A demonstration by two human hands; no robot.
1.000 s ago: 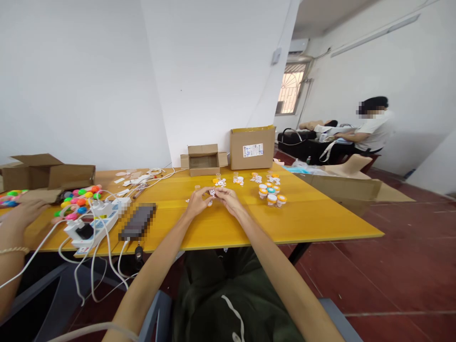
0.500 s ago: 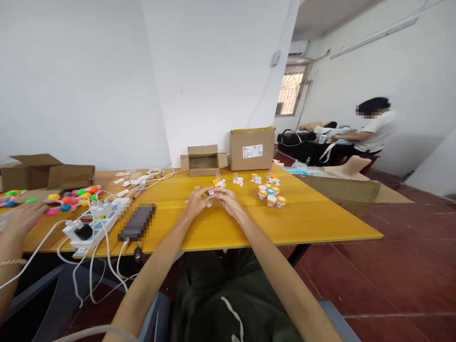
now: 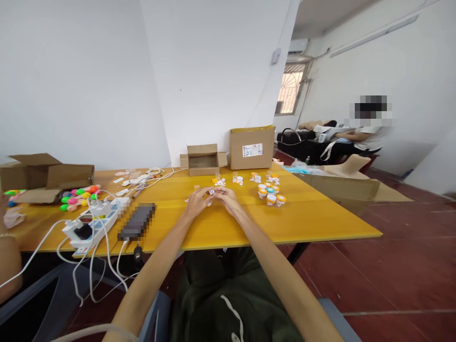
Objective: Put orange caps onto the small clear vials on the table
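Observation:
Between the fingertips of both hands is a small white die [image 3: 211, 192] with dark spots, held just above the table. My left hand [image 3: 198, 202] is closed on it from the left, thumb and fingers pinched. From the right, my right hand [image 3: 228, 198] pinches the same die. Partly hidden by my hands, a few small white pieces lie beneath them. Beyond my hands are little heaps of small white pieces [image 3: 221, 182] beside clear cups [image 3: 235, 175]. To the right stands a cluster of small tubs [image 3: 271, 198] with orange, white and teal lids.
Two cardboard boxes, one open [image 3: 204, 161] and one taller [image 3: 251, 149], stand at the back. On the left are a phone [image 3: 137, 222], a power strip [image 3: 107, 227] with cables, coloured balls [image 3: 73, 201] and another open box [image 3: 71, 176]. Someone's arm [image 3: 9, 266] shows at far left; another person sits far right.
My hands stay nearly in place with the die between them. At the far left, the other person's hand has drawn back from the coloured balls. The seated person at right has shifted slightly.

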